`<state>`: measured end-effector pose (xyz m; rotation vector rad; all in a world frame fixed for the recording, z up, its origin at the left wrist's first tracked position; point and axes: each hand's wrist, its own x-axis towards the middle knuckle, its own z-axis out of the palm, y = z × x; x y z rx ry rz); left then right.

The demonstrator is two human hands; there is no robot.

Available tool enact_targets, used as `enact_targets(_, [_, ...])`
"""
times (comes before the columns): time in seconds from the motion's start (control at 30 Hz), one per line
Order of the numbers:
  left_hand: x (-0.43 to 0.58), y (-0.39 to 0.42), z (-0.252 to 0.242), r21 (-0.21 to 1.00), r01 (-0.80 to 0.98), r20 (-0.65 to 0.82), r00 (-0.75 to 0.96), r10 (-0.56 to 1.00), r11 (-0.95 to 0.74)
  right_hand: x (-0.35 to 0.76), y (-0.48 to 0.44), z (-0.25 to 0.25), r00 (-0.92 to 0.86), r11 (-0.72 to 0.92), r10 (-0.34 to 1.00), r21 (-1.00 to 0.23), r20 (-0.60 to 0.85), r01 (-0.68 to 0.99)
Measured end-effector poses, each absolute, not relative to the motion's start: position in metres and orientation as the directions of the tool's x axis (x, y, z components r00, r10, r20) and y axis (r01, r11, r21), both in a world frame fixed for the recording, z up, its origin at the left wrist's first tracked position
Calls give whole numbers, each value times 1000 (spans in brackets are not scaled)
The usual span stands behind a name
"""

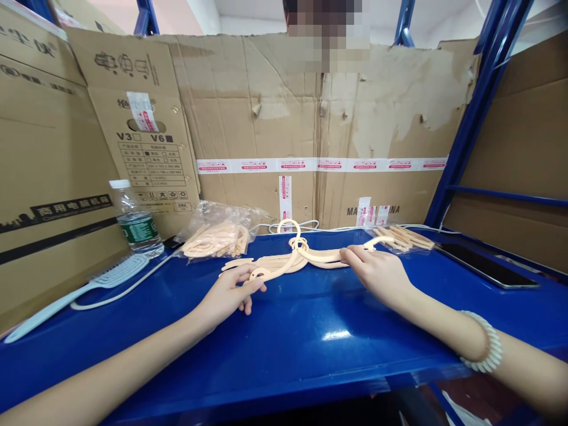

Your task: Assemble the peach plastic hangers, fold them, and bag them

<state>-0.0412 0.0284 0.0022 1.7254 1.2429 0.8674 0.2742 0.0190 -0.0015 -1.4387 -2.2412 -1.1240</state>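
Observation:
A cream clothes hanger (317, 258) with a round hook spans the space between my two hands, its hook pointing up and away from me. My left hand (228, 293) pinches the hanger's left end between thumb and fingers. At the other side, my right hand (381, 272) grips the right arm, and its curved tip sticks up past the fingers. Several more cream hangers (273, 262) lie together on the blue table (302, 331), just behind the held one. The held hanger partly covers them.
A clear bag of cream pieces (217, 236) sits at the back left, another bag (403, 238) at the back right. A water bottle (138, 228) and pale blue hairbrush (115, 273) are left. A black phone (488, 266) lies right. Cardboard (248, 118) walls the back.

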Motion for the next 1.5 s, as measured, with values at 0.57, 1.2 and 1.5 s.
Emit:
enact_targets(0.57, [-41,30,1,904,377,77,323,943,-203,273,20,-6,-494,380,535,327,685,865])
enact_targets(1.2, [-40,29,2,919,340,92,303,949,-198,277,31,-3,-293,646,619,-260,729,717])
enact_targets(1.5, [-42,29,2,985,169,3,240,971,-45,283,40,-3,-212,606,776,-609,594,511])
